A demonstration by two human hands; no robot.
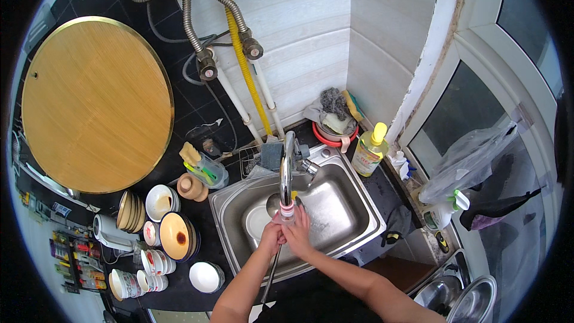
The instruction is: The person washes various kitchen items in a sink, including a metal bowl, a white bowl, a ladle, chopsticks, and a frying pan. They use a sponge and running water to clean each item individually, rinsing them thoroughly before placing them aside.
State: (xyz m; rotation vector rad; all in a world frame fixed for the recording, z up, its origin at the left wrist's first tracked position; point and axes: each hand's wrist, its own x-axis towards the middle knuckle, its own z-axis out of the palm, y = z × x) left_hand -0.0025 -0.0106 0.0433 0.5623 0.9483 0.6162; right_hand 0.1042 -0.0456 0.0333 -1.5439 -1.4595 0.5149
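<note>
We see both hands together in the steel sink (344, 203), close under the mouth of the tap (287, 161). Left hand (271, 236): fingers bent inward, its grip looking mostly closed. Right hand (298, 231): fingers stretched forward and close together, its grip looser, lying against the left. We cannot tell what either palm has hold of. Ladle (272, 270): its bowl lies in the sink ahead of the hands, its long handle emerging below them and passing over the front rim; whether a hand clasps it, we cannot tell. A white dish (255, 222) sits at the left of the sink. On the dark bench (203, 230), left side, we note a lone white bowl (205, 277), stacked bowls (174, 236) and a wooden pot (191, 186) near the sink corner. Behind the sink at right: a red basin (326, 138) heaped with scrubbers (333, 102), then a yellow-capped soap bottle (368, 154). A round wooden board (98, 104) stands at far left.
</note>
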